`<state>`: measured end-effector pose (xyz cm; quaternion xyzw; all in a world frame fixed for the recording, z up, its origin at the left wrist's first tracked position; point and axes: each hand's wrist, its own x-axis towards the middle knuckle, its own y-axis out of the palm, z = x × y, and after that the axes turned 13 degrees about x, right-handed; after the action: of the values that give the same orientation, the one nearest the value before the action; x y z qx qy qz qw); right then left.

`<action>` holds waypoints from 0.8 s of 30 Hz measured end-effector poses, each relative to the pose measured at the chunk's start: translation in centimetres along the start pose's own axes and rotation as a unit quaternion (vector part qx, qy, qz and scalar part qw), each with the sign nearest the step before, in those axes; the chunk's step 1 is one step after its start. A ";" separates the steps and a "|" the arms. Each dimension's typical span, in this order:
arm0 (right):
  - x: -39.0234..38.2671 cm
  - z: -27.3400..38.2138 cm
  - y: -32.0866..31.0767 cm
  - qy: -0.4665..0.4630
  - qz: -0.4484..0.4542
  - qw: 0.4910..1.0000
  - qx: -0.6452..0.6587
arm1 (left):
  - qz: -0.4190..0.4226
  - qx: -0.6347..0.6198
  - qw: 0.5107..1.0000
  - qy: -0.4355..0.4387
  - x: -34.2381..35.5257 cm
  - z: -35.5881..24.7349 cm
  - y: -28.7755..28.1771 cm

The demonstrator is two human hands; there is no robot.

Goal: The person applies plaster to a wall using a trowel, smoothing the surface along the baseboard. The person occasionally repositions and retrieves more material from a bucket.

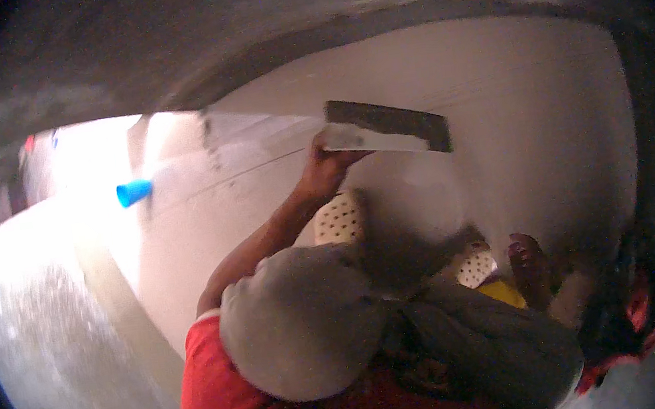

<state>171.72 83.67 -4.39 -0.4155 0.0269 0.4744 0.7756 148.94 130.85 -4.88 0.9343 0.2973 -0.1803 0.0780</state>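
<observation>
My left hand (325, 168) is closed round the near left end of a wide putty knife (387, 126), a flat rectangular blade. The blade is pale in part, with a dark grey band along its far and right edges. It is held out beyond my knees, over a pale smooth surface (256, 144). My right hand (528, 262) is a dark, blurred shape at the right, close to a pale perforated clog (477, 267). Its fingers cannot be made out. A yellow piece (503, 293) shows beside it; whether the hand touches it is unclear.
My bent knees in grey trousers (300, 321) fill the lower middle. Another perforated clog (339, 219) shows beyond the left knee. A bright blue cup (134, 192) lies at the left near a glaring light patch. A dark curved edge (403, 14) runs across the top.
</observation>
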 end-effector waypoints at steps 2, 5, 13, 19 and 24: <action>1.4 0.3 0.0 -0.019 0.036 0.999 0.025 | -0.059 -0.027 0.997 0.040 -1.9 0.3 -1.2; 3.6 0.9 0.0 -0.048 0.089 0.993 0.053 | -0.120 -0.093 0.984 0.090 -5.1 0.8 -5.0; 10.0 5.2 -3.3 -0.083 0.189 0.978 -0.032 | -0.420 0.207 0.883 0.036 -17.5 2.2 -20.7; 17.8 14.6 -8.6 -0.124 0.191 0.960 -0.162 | -0.547 0.065 0.832 0.068 -22.3 -2.1 -27.6; 21.5 22.8 -10.9 -0.138 0.188 0.946 -0.223 | -0.558 -0.123 0.804 0.164 -21.3 -6.3 -30.8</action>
<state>183.72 112.08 7.91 -0.4958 -0.1096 0.6584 0.5555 116.63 146.20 7.95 0.6050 0.7957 0.0015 0.0280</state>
